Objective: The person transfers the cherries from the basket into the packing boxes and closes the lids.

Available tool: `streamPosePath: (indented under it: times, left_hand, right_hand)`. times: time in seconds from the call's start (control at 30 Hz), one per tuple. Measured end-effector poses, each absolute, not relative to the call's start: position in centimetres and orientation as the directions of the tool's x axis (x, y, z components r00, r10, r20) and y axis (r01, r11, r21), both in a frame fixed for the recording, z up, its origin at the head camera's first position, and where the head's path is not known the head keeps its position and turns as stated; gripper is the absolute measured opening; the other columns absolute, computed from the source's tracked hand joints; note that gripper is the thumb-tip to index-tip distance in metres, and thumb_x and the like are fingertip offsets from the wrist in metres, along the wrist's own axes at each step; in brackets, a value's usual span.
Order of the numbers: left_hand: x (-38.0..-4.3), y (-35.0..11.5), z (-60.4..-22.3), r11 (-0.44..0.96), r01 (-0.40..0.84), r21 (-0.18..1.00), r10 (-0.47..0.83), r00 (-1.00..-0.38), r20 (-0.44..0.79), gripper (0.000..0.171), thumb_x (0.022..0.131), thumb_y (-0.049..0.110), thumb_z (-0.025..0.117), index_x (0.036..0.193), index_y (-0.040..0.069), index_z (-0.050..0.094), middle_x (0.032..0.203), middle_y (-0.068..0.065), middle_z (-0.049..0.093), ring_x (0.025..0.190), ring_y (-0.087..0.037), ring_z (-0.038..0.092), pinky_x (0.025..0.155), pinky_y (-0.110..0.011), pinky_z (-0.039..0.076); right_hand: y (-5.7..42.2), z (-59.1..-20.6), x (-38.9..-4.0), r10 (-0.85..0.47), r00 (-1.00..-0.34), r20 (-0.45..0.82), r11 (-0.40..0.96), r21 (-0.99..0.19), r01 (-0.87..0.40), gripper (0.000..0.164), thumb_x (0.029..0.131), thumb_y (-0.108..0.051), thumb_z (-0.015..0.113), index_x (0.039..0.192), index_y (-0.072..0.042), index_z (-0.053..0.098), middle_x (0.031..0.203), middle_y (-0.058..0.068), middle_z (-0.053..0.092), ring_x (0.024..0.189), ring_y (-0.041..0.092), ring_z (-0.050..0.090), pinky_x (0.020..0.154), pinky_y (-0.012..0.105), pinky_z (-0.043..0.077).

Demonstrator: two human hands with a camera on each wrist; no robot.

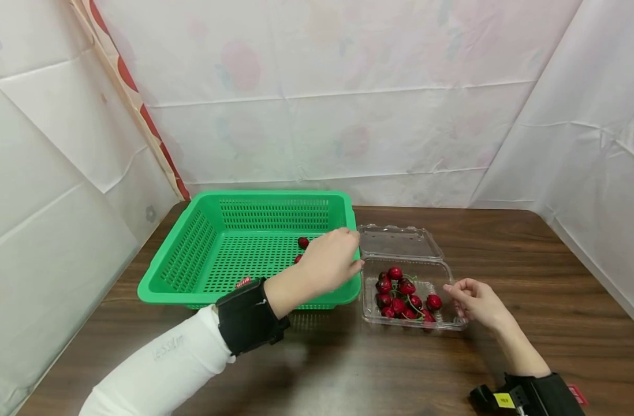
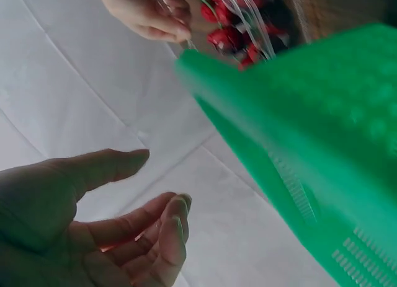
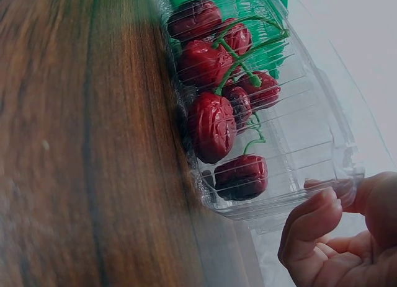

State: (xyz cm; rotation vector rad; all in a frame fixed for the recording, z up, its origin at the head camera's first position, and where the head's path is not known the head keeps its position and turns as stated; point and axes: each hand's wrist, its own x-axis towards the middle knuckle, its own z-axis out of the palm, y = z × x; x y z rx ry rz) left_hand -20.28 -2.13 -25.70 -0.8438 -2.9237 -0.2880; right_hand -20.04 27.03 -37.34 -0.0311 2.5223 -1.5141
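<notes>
1. Background: white sheets (image 1: 322, 104) with faint pink prints and fold creases hang behind and at both sides. A strip with red scallops (image 1: 125, 75) runs down the left corner. Below, a dark wood-grain worktop (image 1: 545, 254).

2. Green basket (image 1: 275, 195), perforated walls and floor, left of centre on the worktop. Two dark red cherries (image 1: 303, 242) visible inside, toward its right side (the lower one partly hidden behind the left forearm).

3. Clear plastic box (image 1: 426, 274) just right of the basket. Its lid (image 1: 400, 241) is folded back, away from the person. Inside, a cluster of red cherries (image 1: 398, 305) with green stems, mostly toward the box's left half; one lies a little apart, to the right of the cluster.

4. Left hand (image 1: 329, 260): over the basket's right wall, near the box. Left wrist view shows thumb and loosely bent fingers apart, nothing between them. Contact with the basket rim: cannot tell.

5. Right hand (image 1: 475, 300): at the box's right side, thumb and fingers closed in a pinch on its clear edge; right wrist view agrees.

6. Worn gear: black band (image 1: 249, 318) on the left wrist above a white sleeve (image 1: 166, 364); another black band (image 1: 543, 396) on the right.
</notes>
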Motion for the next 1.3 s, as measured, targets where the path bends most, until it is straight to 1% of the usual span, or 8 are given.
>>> streamPosePath:
  times: [0.17,0.3,0.4,0.6,0.8,1.07,1.17,1.3]
  left_hand:
    - [-21.7,-3.2,-25.3,0.822,0.538,0.184,0.536,-0.842,0.066,0.016,0.082,0.019,0.063,0.08,0.005,0.057,0.074,-0.003,0.052,0.067,-0.014,0.05,0.051,-0.024,0.04]
    - [-22.9,-3.9,-25.2,0.803,0.567,0.184,0.572,-0.82,0.028,0.019,0.083,0.017,0.063,0.093,0.001,0.059,0.089,-0.007,0.06,0.079,-0.017,0.057,0.063,-0.026,0.046]
    - [-23.7,-4.5,-25.1,0.783,0.596,0.175,0.606,-0.796,0.0,0.026,0.083,0.017,0.062,0.103,0.0,0.059,0.102,-0.01,0.06,0.092,-0.02,0.057,0.075,-0.03,0.047]
    - [-25.6,-5.7,-25.4,0.742,0.656,0.136,0.668,-0.739,-0.084,0.031,0.085,0.018,0.061,0.111,0.001,0.058,0.11,-0.011,0.058,0.101,-0.022,0.054,0.083,-0.032,0.043]
    - [-27.5,-6.9,-26.1,0.711,0.697,0.099,0.703,-0.696,-0.15,0.029,0.084,0.017,0.062,0.11,0.004,0.059,0.109,-0.01,0.057,0.099,-0.021,0.053,0.082,-0.031,0.042]
    - [-29.4,-8.2,-27.2,0.745,0.664,0.068,0.655,-0.708,-0.264,0.03,0.084,0.016,0.062,0.111,0.004,0.059,0.116,-0.011,0.054,0.105,-0.025,0.05,0.082,-0.032,0.042]
    - [-29.8,-8.6,-27.6,0.754,0.655,0.056,0.638,-0.709,-0.3,0.028,0.082,0.014,0.064,0.108,0.003,0.061,0.112,-0.011,0.056,0.101,-0.024,0.052,0.078,-0.031,0.043]
    - [-30.4,-8.8,-28.4,0.772,0.633,0.044,0.604,-0.711,-0.36,0.021,0.08,0.013,0.067,0.099,0.005,0.063,0.102,-0.009,0.058,0.085,-0.019,0.052,0.068,-0.028,0.043]
  right_hand:
    - [27.0,-37.3,-20.0,-0.115,-0.98,-0.162,0.474,-0.876,0.089,0.034,0.092,-0.027,0.05,0.088,0.006,0.043,0.056,0.002,0.046,0.046,0.011,0.044,0.042,0.027,0.04]
    - [26.9,-37.3,-20.0,-0.114,-0.981,-0.159,0.478,-0.874,0.087,0.033,0.092,-0.027,0.05,0.088,0.006,0.043,0.056,0.002,0.046,0.045,0.011,0.044,0.042,0.027,0.04]
    - [26.9,-37.3,-20.0,-0.114,-0.981,-0.158,0.48,-0.873,0.085,0.034,0.092,-0.027,0.049,0.088,0.006,0.043,0.056,0.002,0.046,0.045,0.011,0.044,0.041,0.027,0.04]
    - [26.9,-37.3,-20.0,-0.111,-0.98,-0.163,0.48,-0.873,0.091,0.034,0.092,-0.027,0.05,0.088,0.006,0.043,0.056,0.002,0.046,0.045,0.011,0.044,0.042,0.028,0.04]
    - [26.8,-37.3,-20.0,-0.109,-0.982,-0.157,0.48,-0.873,0.086,0.032,0.092,-0.026,0.05,0.087,0.005,0.043,0.056,0.003,0.046,0.045,0.011,0.044,0.042,0.028,0.04]
    - [26.9,-37.4,-19.8,-0.105,-0.981,-0.164,0.478,-0.873,0.095,0.033,0.091,-0.026,0.05,0.087,0.005,0.044,0.057,0.003,0.046,0.046,0.011,0.044,0.042,0.028,0.04]
    - [26.9,-37.3,-19.8,-0.107,-0.981,-0.163,0.477,-0.874,0.093,0.033,0.091,-0.026,0.05,0.088,0.006,0.044,0.057,0.003,0.046,0.045,0.011,0.044,0.042,0.028,0.041]
    - [26.8,-37.3,-19.8,-0.114,-0.98,-0.161,0.464,-0.881,0.091,0.032,0.092,-0.025,0.05,0.088,0.006,0.044,0.056,0.002,0.046,0.045,0.01,0.043,0.042,0.028,0.041]
